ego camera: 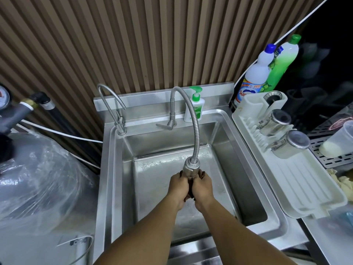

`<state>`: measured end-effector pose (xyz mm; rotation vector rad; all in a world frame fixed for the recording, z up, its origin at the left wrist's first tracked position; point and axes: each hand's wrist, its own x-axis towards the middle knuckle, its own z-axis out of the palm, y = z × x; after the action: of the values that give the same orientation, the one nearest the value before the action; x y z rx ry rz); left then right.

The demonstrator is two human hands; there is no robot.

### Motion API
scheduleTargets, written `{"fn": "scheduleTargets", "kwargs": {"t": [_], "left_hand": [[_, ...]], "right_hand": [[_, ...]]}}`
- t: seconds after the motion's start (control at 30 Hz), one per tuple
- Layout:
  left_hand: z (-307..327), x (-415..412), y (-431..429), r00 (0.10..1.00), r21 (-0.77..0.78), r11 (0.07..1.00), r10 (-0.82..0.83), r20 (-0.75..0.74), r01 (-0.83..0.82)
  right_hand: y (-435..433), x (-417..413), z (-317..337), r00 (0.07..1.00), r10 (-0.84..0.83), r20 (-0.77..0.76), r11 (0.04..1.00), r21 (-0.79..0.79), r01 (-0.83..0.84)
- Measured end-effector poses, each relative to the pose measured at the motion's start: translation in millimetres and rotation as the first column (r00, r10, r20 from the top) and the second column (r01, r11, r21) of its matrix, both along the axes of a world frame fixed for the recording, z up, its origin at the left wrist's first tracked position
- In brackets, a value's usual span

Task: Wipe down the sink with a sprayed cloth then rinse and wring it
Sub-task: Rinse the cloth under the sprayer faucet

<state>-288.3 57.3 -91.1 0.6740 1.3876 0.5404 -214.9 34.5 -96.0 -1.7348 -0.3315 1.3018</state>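
Cloth [190, 189] inside steel sink [219, 134]

Readable text, two items only:
- green-and-white pump bottle [194, 110] on the sink's back ledge: label reads "ttol"; the start of the word is hidden behind the faucet hose [193, 119].
- white bottle with blue cap [255, 77]: "999" on the label, plus big letters starting "Su", rest cut off.

Green bottle [281, 62] label and pressure gauge [3, 98] dial: unreadable.
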Motion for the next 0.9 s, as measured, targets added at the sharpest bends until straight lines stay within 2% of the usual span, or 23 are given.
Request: {"fn": "scheduleTargets", "kwargs": {"t": [0.13,0.27,0.5,0.67,0.8,0.9], "left_hand": [[2,1,1,0.998,-0.021,0.999,0.049,-0.031,-0.050],[8,2,0,0.997,-0.092,0.993,0.076,0.031,-0.073],[8,0,-1,0.996,0.021,0.997,0.079,-0.046,-0.078],[12,4,-3,0.993,0.091,0.996,0.025,-0.112,-0.015],[12,5,-1,0.981,0.107,0.991,-0.064,-0.183,0.085],[13,5,0,0.980,0.112,0.989,-0.073,-0.187,0.095]], "right_hand": [[2,-3,1,1.000,-0.008,-0.011,1.000,-0.018,0.008],[5,-1,4,0.995,-0.063,-0.076,0.998,-0.030,0.061],[0,2,-1,0.999,-0.027,-0.038,1.000,-0.014,0.026],[0,-3,2,0.997,0.030,0.070,0.998,-0.063,-0.026],[0,-3,13,1.000,0.023,-0.017,0.999,-0.048,-0.024],[-1,-5,18,0.998,0.023,-0.057,0.998,-0.057,-0.026]]}}
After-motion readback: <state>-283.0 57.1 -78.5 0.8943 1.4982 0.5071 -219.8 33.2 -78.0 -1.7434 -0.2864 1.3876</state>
